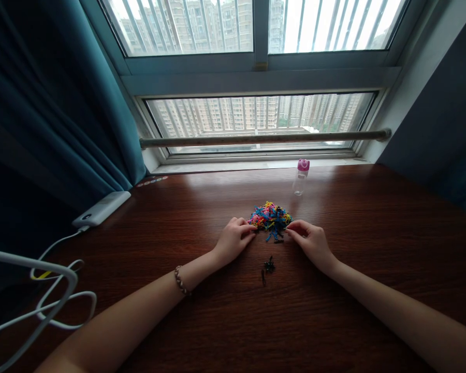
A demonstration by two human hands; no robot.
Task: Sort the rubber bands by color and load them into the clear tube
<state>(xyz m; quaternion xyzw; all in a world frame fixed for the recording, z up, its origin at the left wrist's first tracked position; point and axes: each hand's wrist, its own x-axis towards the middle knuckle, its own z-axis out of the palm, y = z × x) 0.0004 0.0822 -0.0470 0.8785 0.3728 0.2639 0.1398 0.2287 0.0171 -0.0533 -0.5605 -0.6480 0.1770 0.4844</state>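
Note:
A heap of small colourful bands point(270, 215) lies on the dark wooden table, with blue and black pieces at its near edge. My left hand point(236, 239) touches the heap's left side, fingers bent and close together; what they hold, if anything, is too small to tell. At the right side of the heap, my right hand point(309, 241) has thumb and index finger pinched at its edge, and the thing between them cannot be made out. Nearer to me, between my forearms, sits a little group of black bands point(269, 265).
Behind the heap stands a clear bottle with a pink cap point(300, 178). A white power strip point(103, 208) with looping white cables point(68, 277) is at the left, by the blue curtain point(62, 103). A metal rail point(264, 139) crosses the window beyond the table point(373, 228).

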